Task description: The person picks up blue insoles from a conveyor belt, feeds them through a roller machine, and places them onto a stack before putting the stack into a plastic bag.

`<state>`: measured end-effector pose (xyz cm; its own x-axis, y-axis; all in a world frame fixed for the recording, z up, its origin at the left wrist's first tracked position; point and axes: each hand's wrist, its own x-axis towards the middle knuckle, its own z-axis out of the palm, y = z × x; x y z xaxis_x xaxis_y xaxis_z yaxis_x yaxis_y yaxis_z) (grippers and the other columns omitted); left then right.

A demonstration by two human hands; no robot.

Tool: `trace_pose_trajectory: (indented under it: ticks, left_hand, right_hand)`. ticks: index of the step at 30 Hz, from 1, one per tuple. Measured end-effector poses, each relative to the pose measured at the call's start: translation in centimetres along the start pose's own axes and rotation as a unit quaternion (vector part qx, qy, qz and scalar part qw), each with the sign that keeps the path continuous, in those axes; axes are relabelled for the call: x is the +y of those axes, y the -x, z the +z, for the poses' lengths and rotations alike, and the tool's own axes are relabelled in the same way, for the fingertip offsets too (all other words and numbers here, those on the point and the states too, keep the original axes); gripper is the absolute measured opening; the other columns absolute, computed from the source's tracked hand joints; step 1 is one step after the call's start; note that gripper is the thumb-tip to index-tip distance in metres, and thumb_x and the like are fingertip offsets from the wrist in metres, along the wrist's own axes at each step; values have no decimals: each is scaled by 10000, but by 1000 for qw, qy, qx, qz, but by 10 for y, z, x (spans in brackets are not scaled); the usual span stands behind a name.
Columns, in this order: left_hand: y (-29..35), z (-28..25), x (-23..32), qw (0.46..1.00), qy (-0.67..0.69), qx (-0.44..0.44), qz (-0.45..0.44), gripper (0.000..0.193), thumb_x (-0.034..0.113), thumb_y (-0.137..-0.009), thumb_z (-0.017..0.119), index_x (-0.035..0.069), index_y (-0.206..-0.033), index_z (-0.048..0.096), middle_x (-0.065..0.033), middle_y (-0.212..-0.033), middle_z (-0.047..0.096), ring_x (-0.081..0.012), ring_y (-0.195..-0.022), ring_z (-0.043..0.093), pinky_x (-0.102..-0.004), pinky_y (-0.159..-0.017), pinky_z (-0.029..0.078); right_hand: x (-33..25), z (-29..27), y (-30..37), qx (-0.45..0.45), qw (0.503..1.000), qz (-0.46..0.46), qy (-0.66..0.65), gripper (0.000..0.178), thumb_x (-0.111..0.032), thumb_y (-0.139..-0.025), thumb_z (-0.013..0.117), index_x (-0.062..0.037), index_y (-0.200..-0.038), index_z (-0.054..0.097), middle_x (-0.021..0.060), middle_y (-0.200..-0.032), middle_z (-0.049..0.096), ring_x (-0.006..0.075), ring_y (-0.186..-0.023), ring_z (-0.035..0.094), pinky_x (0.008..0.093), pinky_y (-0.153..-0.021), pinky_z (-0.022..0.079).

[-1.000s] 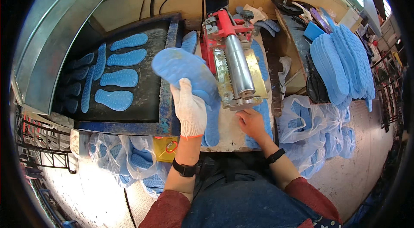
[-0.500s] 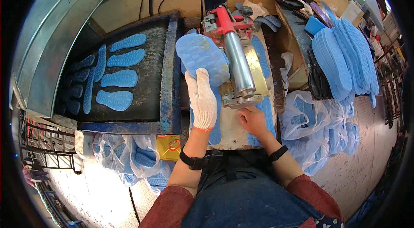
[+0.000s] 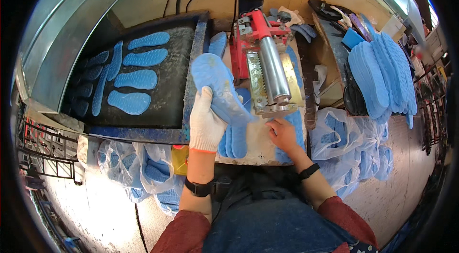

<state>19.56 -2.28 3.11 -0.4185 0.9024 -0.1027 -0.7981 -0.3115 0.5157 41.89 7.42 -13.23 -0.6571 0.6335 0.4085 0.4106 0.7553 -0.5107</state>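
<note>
My left hand (image 3: pixel 206 121), in a white knit glove, is closed around a blue bumpy shoe insole (image 3: pixel 210 73). The insole is raised and tilted, its broad end up and its other end slanting toward the machine's front. On the worktable stands a red machine (image 3: pixel 260 23) with a shiny metal cylinder (image 3: pixel 273 69) and a toothed metal plate. Just below the cylinder's front end, my bare right hand (image 3: pixel 284 134) has its fingers curled together; whether they hold anything cannot be seen. More blue insoles (image 3: pixel 235 140) lie beneath the raised one.
A dark belt or tray with a blue frame (image 3: pixel 190 69) at the left carries several blue insoles (image 3: pixel 136 79). A side table at the right bears a stack of insoles (image 3: pixel 368 78). Filled clear plastic bags (image 3: pixel 337 138) sit on the floor on both sides.
My left hand has drawn the insole back from the cylinder, leftward, and turned it so more of its length shows. My right hand stays by the machine's front. The view has shifted slightly.
</note>
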Motion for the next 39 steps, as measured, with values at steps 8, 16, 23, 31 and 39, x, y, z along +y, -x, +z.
trace_pose_trajectory:
  ticks: [8, 16, 23, 31, 39]
  left_hand:
    - [60, -6, 15, 984, -170, 42, 24, 389, 143, -1001, 438, 13, -1363, 383, -119, -1294, 524, -238, -1164, 536, -390, -1010, 423]
    - [91, 3, 16, 974, -226, 23, -15, 385, 124, -988, 416, -17, -1346, 393, -119, -1279, 532, -206, -1168, 528, -334, -1009, 404]
    - [96, -10, 17, 969, -239, -2, -65, 366, 120, -961, 495, -37, -1288, 445, -106, -1212, 562, -189, -1095, 550, -328, -979, 420]
    - [87, -13, 26, 974, -225, 24, -3, 422, 180, -960, 517, -44, -1307, 429, -125, -1256, 542, -209, -1143, 531, -341, -997, 408]
    - [87, -19, 20, 966, -235, -51, -92, 507, 247, -938, 577, -39, -1322, 412, -107, -1268, 532, -193, -1158, 511, -345, -1010, 392]
  right_hand:
    - [-110, -56, -18, -107, 870, 136, -462, 207, -178, -947, 574, -35, -1090, 619, 73, -955, 614, 163, -915, 593, 288, -797, 461]
    - [-153, -68, -40, -103, 870, 98, -473, 226, -235, -994, 512, -14, -983, 555, 25, -836, 542, 120, -790, 525, 268, -733, 440]
    - [-154, -71, -34, -163, 734, 140, -644, 221, -210, -995, 483, -65, -829, 498, 19, -691, 454, 83, -618, 387, 246, -562, 340]
    - [-114, -84, -32, -222, 725, 151, -635, 192, -203, -954, 533, -26, -918, 600, 39, -607, 518, 129, -547, 478, 261, -550, 408]
    - [-127, -51, -28, -189, 768, 96, -604, 487, -321, -995, 508, -23, -1375, 451, 59, -1221, 540, 126, -1006, 522, 274, -820, 443]
